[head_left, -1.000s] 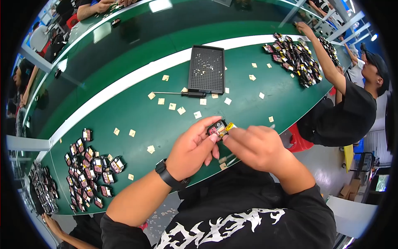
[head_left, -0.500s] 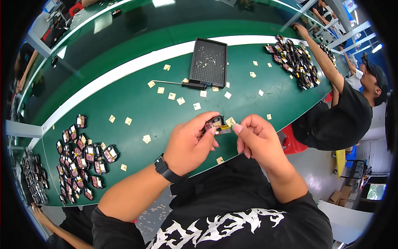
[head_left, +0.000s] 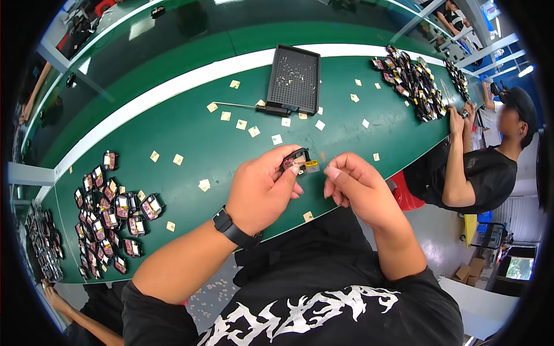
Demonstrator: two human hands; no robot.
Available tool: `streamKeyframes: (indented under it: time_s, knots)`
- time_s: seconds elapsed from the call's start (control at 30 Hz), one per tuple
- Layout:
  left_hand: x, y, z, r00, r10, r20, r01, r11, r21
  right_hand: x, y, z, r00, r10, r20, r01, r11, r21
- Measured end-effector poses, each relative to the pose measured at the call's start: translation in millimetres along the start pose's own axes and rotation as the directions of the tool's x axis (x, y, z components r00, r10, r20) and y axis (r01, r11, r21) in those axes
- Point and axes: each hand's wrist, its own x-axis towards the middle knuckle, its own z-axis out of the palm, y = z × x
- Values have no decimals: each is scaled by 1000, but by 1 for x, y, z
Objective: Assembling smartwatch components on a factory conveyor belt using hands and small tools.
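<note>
At centre, my left hand [head_left: 261, 187] holds a black-framed module [head_left: 296, 158], seemingly mid-work, its yellow strip [head_left: 310, 163] protruding. My right hand [head_left: 358, 181], at three o'clock, curls narrowly; whether holding anything, I can't tell. One pile [head_left: 108, 217] lies toward eight, another pile [head_left: 414, 86] at two; which is finished is unclear.

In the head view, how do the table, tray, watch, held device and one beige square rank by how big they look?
Largest to smallest:
1. Table
2. Tray
3. Watch and held device: order unsure, since the left fingers partly hide the device
4. Beige square
</note>
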Motion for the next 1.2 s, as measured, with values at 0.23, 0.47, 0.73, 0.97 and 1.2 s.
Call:
streamKeyframes:
  time_s: [0.23, 0.47, 0.73, 0.97, 1.2]
  knots:
    - [2, -9, -1, 998, 57, -7, -57, 994, -96, 5, 1, -6, 998, -58, 41, 60, 996, -62]
    - [7, -6, -5, 995, 82, -65, -97, 950, -296, 11, 2, -18, 986, 136, 93, -126, 987, -102]
    - [8, -6, -5, 994, 98, -55, -110, 947, -301, 3, -8, 0, 997, -74, 35, 75, 997, -32]
    - [5, -5, -3, 997, 67, -31, -71, 981, -181, 9, -20, 7, 973, 14, 231, -45, 991, 130]
    - [3, -9, 0, 988, 145, -48, -151, 977, -148, 22, -18, 9, 956, 97, 275, -177, 943, 282]
